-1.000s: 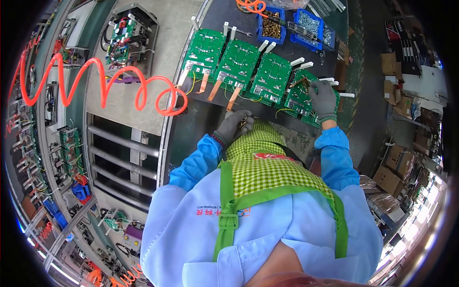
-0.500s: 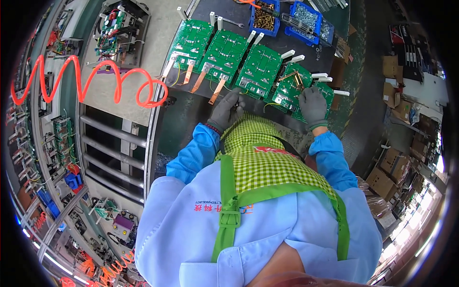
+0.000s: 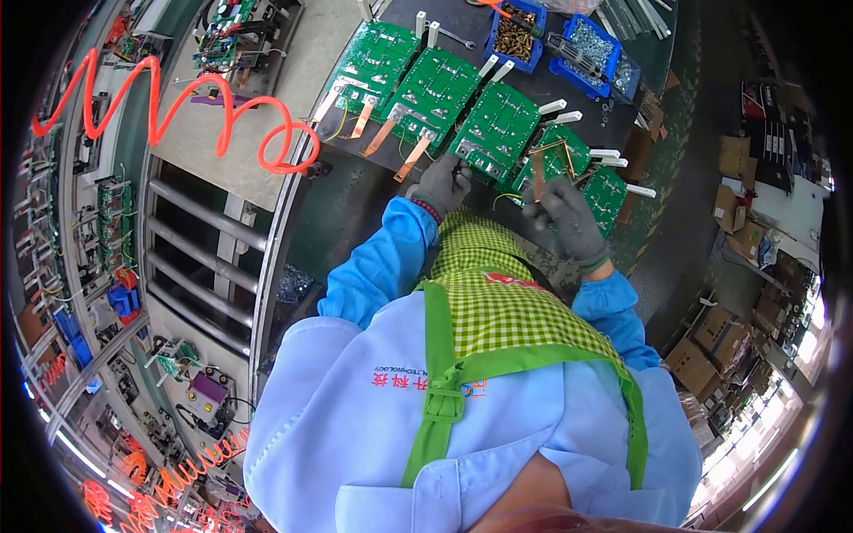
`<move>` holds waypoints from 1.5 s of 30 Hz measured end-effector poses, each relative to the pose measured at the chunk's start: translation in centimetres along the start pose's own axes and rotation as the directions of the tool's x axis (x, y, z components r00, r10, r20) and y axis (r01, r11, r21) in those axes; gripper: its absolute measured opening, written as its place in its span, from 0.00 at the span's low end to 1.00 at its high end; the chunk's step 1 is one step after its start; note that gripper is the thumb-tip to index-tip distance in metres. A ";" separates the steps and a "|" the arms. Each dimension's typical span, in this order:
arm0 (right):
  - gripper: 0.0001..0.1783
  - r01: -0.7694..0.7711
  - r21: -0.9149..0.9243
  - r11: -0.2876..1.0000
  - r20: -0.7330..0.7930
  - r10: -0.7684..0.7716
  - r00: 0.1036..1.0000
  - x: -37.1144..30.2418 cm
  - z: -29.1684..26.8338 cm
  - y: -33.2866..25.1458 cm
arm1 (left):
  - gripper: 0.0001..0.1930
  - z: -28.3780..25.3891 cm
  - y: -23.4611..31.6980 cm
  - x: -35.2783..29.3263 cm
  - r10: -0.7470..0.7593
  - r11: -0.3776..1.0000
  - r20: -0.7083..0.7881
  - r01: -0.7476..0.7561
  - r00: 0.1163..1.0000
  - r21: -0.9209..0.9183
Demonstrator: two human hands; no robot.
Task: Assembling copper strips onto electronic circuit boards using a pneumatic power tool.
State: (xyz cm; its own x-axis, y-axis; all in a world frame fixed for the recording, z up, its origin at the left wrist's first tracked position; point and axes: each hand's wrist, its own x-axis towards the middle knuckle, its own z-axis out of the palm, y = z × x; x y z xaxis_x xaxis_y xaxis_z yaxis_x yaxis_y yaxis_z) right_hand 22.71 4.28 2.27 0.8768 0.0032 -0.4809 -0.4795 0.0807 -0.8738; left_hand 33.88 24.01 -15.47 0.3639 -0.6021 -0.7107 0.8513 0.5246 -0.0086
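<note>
Several green circuit boards (image 3: 496, 129) stand in a slanted row along the bench, with white posts along their far edges. Bent copper strips (image 3: 413, 160) jut from the near edges of the leftmost two boards. My left hand (image 3: 442, 185), grey-gloved, is at the near left corner of the third board, fingers drawn together; whatever they pinch is hidden. In front of the fourth board (image 3: 573, 147), my gloved right hand (image 3: 569, 220) grips a copper strip (image 3: 538, 178) by its near end. More thin copper pieces (image 3: 560, 149) lie on that board.
Blue bins hold brass-coloured fasteners (image 3: 515, 37) and silver hardware (image 3: 591, 49) at the back, with a power screwdriver (image 3: 569, 51) across them. A wrench (image 3: 458, 35) lies behind the boards. An orange coiled hose (image 3: 227, 115) hangs at left, above a roller conveyor (image 3: 209, 213). Cartons (image 3: 711, 342) are stacked at right.
My right hand has pulled back from the fourth board toward me, and a copper strip now shows in it. The left hand has reached up to the third board's corner. The whole view has shifted slightly.
</note>
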 end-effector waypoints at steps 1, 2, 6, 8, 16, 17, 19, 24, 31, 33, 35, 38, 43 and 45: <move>0.10 0.001 0.005 1.000 0.000 -0.001 1.000 0.3 1.0 0.2 | 0.08 0.0 0.2 -0.2 0.000 1.000 -0.003 0.000 1.000 0.004; 0.11 -0.097 0.136 0.986 -0.039 0.103 0.994 0.5 2.0 0.5 | 0.08 0.1 0.3 -0.3 -0.028 1.000 0.032 0.028 0.999 0.005; 0.18 -0.202 0.276 0.940 -0.015 0.214 0.977 1.7 4.5 2.5 | 0.10 -0.7 0.4 0.1 -0.040 0.999 0.109 0.037 0.993 0.028; 0.22 -0.116 0.202 0.972 0.045 0.109 0.993 1.9 4.5 3.3 | 0.10 -0.7 0.8 0.5 -0.019 0.996 0.097 0.011 0.995 0.087; 0.29 -0.167 0.053 0.985 -0.093 0.172 0.981 4.0 7.4 3.3 | 0.09 -0.1 1.8 -0.2 -0.020 0.972 0.141 -0.013 0.990 0.236; 0.30 -0.232 0.026 0.972 -0.043 0.233 0.972 4.3 7.5 3.5 | 0.09 0.0 1.9 -0.4 -0.018 0.972 0.142 -0.016 0.990 0.235; 0.29 -0.279 0.024 0.960 0.006 0.279 0.960 4.9 8.0 4.0 | 0.11 0.0 2.1 -1.0 -0.195 0.979 0.149 0.182 0.970 0.092; 0.29 -0.310 0.054 0.949 0.036 0.309 0.950 6.2 9.0 4.6 | 0.11 -1.6 1.9 -0.3 -0.106 0.931 0.277 -0.002 0.955 0.364; 0.27 -0.389 0.180 0.903 0.040 0.389 0.921 8.4 9.3 5.9 | 0.15 0.6 2.9 -3.5 -0.217 0.943 0.378 0.093 0.900 0.319; 0.27 -0.430 0.190 0.883 0.050 0.429 0.902 9.0 9.4 6.5 | 0.15 0.0 2.7 -2.8 -0.190 0.943 0.325 0.080 0.926 0.323; 0.27 -0.466 0.203 0.861 0.054 0.466 0.883 9.4 9.5 7.2 | 0.14 1.2 3.2 -3.4 -0.167 0.941 0.272 0.070 0.948 0.332; 0.28 -0.460 0.405 0.790 0.100 0.461 0.882 9.1 9.8 7.6 | 0.12 2.5 3.5 -4.3 -0.059 0.733 0.245 -0.125 0.968 0.668; 0.29 -0.581 -0.149 0.800 0.017 0.590 0.807 7.6 9.4 2.7 | 0.17 1.4 2.6 -2.5 0.095 0.669 0.255 -0.251 0.962 0.699; 0.28 -0.475 -0.258 0.841 0.106 0.514 0.852 6.0 6.3 1.4 | 0.17 2.1 2.3 -3.0 0.109 0.728 0.203 -0.218 0.973 0.650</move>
State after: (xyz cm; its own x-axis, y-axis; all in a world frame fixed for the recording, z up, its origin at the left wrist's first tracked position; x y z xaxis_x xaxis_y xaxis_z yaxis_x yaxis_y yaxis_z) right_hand 27.56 10.67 -1.41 0.5041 0.1494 -0.8506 -0.8293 -0.1911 -0.5251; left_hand 35.51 25.72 -11.85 0.5241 -0.6508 -0.5494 0.7865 0.1223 0.6054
